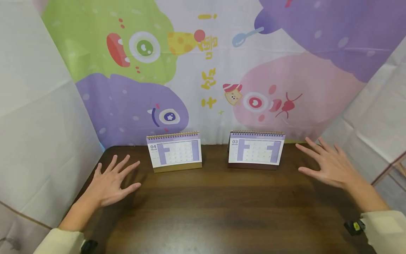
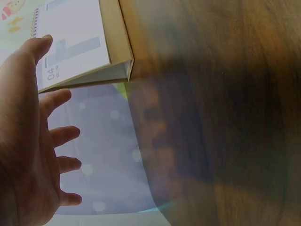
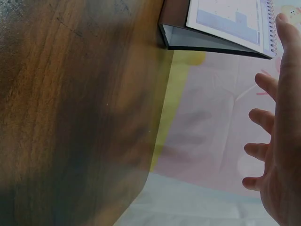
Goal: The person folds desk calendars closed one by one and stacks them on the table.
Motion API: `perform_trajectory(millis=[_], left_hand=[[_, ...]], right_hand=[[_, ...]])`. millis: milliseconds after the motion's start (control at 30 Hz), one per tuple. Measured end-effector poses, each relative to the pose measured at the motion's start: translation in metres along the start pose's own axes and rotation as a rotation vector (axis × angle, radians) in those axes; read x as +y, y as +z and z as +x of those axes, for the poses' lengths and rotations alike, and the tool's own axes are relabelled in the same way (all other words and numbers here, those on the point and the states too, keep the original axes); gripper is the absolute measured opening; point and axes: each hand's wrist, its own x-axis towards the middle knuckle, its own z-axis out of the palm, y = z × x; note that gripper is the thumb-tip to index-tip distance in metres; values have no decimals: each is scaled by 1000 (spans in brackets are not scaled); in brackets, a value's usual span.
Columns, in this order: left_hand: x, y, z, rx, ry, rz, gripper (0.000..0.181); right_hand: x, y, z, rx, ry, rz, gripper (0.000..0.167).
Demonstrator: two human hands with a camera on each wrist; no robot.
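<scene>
Two desk calendars stand like tents at the back of the table. The left calendar (image 1: pixel 177 151), marked 04, has a tan base; the right calendar (image 1: pixel 256 150), marked 03, has a dark brown base. My left hand (image 1: pixel 111 183) is spread, palm down, left of the 04 calendar and apart from it. To the right of the 03 calendar, my right hand (image 1: pixel 330 164) is spread likewise and holds nothing. In the left wrist view the left hand (image 2: pixel 33 136) is beside the 04 calendar (image 2: pixel 77 42). The right wrist view has the right hand (image 3: pixel 282 132) near the 03 calendar (image 3: pixel 225 21).
Behind the dark wooden table (image 1: pixel 215 208) hangs a cloth (image 1: pixel 219 123) printed with cartoon figures. White cloth walls stand at the left (image 1: pixel 41 106) and right (image 1: pixel 368 116). Each wrist wears a small black device, partly in view by the sleeves.
</scene>
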Motion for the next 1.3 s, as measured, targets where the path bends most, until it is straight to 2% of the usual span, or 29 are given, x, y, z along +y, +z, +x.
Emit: perform_trajectory(millis=[233, 567, 833, 1300], left_hand=[[7, 0, 0, 25, 13, 24, 82], [22, -11, 4, 47, 36, 23, 83], [34, -7, 8, 55, 53, -10, 81], [57, -3, 22, 58, 68, -63, 79]], right_hand=[[-2, 1, 0, 7, -2, 3, 89], [3, -10, 3, 60, 9, 5, 93], [2, -6, -3, 41, 50, 37, 89], [-6, 1, 6, 110, 58, 109, 83]])
